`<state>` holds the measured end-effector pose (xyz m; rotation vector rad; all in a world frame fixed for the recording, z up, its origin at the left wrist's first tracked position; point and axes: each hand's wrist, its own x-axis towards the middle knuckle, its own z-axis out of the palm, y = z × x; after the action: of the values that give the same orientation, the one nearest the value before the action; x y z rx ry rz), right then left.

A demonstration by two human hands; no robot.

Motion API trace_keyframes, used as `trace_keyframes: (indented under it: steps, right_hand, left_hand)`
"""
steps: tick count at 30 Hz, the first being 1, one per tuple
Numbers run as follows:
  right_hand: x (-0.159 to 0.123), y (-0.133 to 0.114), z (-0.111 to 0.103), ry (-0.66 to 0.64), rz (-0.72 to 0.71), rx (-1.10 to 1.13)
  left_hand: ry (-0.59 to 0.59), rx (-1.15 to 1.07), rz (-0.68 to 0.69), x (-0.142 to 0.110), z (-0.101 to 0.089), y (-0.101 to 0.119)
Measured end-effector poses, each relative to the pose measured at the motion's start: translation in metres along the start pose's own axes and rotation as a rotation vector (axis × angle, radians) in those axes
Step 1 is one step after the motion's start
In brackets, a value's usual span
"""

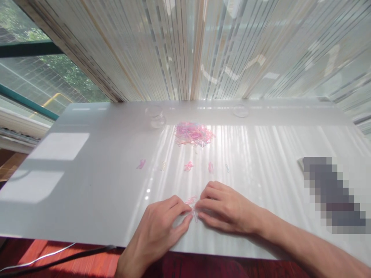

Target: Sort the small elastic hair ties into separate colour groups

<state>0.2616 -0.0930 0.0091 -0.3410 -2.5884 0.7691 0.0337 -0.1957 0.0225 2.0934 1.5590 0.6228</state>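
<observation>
Near the front edge of the white table, my left hand (162, 222) and my right hand (227, 208) meet with fingertips close together. Between them is a small, thin pale-pink loop-shaped piece (195, 216), pinched from both sides; its exact kind is too fine to tell. A few more pink loops (191, 199) lie just beyond the fingertips. Farther back is a row of small groups: purple loops (141, 164), yellowish loops (164, 166), bright pink loops (188, 166), pink loops (210, 167) and a pale blue loop (227, 167).
A large heap of mixed pastel loops (193, 134) lies behind the row. A clear round container (156, 117) stands back left, and a clear round lid (241, 111) lies back right. A pixelated dark object (333, 197) is at right. Striped curtains (174, 50) border the back.
</observation>
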Motion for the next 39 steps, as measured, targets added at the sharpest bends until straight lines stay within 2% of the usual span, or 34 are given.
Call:
trace_keyframes:
  steps: [8,23,26,34,39]
  right_hand:
    - [0.000,0.002,0.001,0.009,0.006,0.016]
    - [0.001,-0.001,0.000,0.117,-0.025,0.053]
    - [0.001,-0.001,-0.002,0.122,-0.030,0.043]
    - [0.000,0.002,-0.003,0.081,0.005,0.006]
    - [-0.001,0.003,-0.002,0.043,0.010,0.027]
  left_hand:
    - [0.042,-0.072,0.008,0.000,-0.003,0.001]
    - [0.102,-0.174,0.059,0.002,-0.002,0.000]
    - [0.107,-0.156,0.061,0.002,-0.003,-0.003]
    - [0.034,0.011,-0.019,-0.009,-0.016,-0.010]
    - [0.063,0.080,-0.037,-0.011,-0.014,-0.014]
